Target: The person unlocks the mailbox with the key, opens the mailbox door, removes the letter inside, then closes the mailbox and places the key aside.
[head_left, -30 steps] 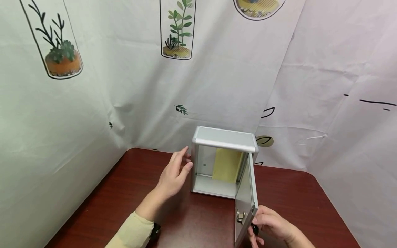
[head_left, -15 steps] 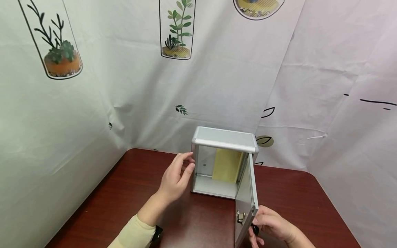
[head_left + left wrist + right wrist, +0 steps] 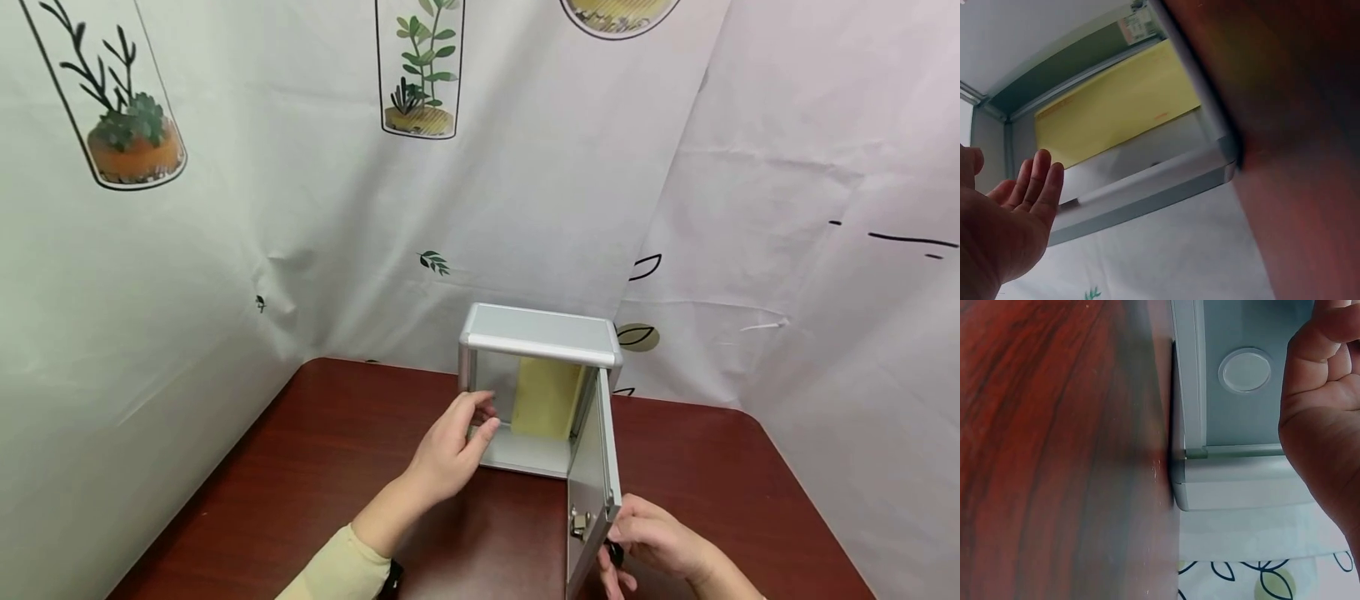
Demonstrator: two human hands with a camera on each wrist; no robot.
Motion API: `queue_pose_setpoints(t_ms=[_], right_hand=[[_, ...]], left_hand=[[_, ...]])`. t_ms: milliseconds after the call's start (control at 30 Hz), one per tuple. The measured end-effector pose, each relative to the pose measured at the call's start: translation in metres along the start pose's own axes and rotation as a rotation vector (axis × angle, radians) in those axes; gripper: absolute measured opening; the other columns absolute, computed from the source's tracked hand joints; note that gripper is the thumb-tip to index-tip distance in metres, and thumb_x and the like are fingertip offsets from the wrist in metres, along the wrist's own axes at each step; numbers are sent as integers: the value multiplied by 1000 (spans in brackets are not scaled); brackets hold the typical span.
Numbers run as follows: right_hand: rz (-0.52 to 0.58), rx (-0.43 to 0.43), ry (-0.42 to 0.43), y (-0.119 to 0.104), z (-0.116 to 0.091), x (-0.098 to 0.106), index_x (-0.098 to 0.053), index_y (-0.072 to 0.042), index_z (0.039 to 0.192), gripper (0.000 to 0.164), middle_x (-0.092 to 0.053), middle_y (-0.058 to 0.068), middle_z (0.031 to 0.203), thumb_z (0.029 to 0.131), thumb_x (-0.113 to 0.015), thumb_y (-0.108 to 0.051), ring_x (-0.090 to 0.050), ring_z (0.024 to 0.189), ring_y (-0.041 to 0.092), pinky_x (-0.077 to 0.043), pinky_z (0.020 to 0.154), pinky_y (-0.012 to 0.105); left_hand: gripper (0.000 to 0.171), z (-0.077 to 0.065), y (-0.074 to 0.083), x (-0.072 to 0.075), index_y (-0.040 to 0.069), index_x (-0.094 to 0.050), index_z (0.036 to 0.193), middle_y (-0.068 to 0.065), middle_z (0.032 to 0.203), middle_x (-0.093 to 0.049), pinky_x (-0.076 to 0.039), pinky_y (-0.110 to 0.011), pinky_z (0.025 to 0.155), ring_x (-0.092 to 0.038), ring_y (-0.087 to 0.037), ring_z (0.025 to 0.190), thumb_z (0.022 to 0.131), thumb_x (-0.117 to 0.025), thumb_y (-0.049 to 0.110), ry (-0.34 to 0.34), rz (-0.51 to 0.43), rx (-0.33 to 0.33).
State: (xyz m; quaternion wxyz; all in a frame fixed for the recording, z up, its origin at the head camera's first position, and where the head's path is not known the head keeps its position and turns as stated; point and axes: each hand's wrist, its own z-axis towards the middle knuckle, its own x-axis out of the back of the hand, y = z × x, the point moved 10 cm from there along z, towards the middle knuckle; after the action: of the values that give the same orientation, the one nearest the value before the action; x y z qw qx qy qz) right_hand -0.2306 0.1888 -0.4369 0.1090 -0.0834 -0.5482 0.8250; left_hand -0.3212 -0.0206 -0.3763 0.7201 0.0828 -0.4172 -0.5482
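Observation:
A silvery metal box [image 3: 542, 331] stands on the table with its door [image 3: 596, 467] swung out to the right. Inside, a yellow envelope [image 3: 546, 398] leans against the back panel; it also shows in the left wrist view as a long yellow sheet [image 3: 1119, 103]. My left hand [image 3: 450, 454] is at the left part of the opening, fingers loosely bent and holding nothing. At the door's free edge, my right hand [image 3: 663, 537] pinches a small black key [image 3: 615, 552] on the outer face. A metal lock catch [image 3: 581, 523] is on the inner face.
The dark red wooden table [image 3: 322, 467] spreads out on both sides of the box. A white cloth backdrop [image 3: 337, 208] with printed plants hangs close behind it. On the door's outer face is a round clear disc [image 3: 1245, 370].
My left hand has moved right, from beside the box's left side to in front of its opening. My right hand and the door stay in place; the head view shifts slightly.

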Motion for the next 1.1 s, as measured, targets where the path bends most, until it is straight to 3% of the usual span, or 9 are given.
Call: queue_pose_setpoints(t_ms=[133, 300, 667, 1100], right_hand=[[8, 0, 0, -2, 2, -1, -50, 26, 90, 32, -49, 51, 67, 95, -21, 14, -46, 52, 58, -43, 37, 48], [24, 0, 6, -4, 4, -3, -50, 27, 91, 31, -47, 51, 67, 96, -21, 15, -42, 50, 56, -41, 36, 49], [16, -17, 16, -4, 4, 1, -50, 28, 90, 32, -47, 51, 67, 96, -22, 14, -43, 53, 58, -41, 36, 50], [0, -39, 44, 2, -1, 3, -52, 27, 90, 32, -48, 51, 69, 95, -24, 13, -43, 52, 56, -45, 39, 46]], left_hand=[[42, 1, -3, -15, 0, -58, 152, -9, 130, -70, -60, -47, 100, -70, -20, 120, 117, -61, 23, -75, -21, 68], [49, 5, -1, -30, 0, -55, 156, -12, 137, -69, -58, -47, 105, -69, -23, 126, 118, -58, 30, -123, -11, 88], [50, 22, -20, -53, -5, -58, 149, -13, 134, -69, -58, -50, 102, -70, -30, 122, 117, -59, 33, -68, -29, 207], [50, 36, -49, -61, 5, -59, 153, -18, 138, -70, -58, -60, 101, -71, -39, 124, 114, -61, 37, 24, -82, 364]])
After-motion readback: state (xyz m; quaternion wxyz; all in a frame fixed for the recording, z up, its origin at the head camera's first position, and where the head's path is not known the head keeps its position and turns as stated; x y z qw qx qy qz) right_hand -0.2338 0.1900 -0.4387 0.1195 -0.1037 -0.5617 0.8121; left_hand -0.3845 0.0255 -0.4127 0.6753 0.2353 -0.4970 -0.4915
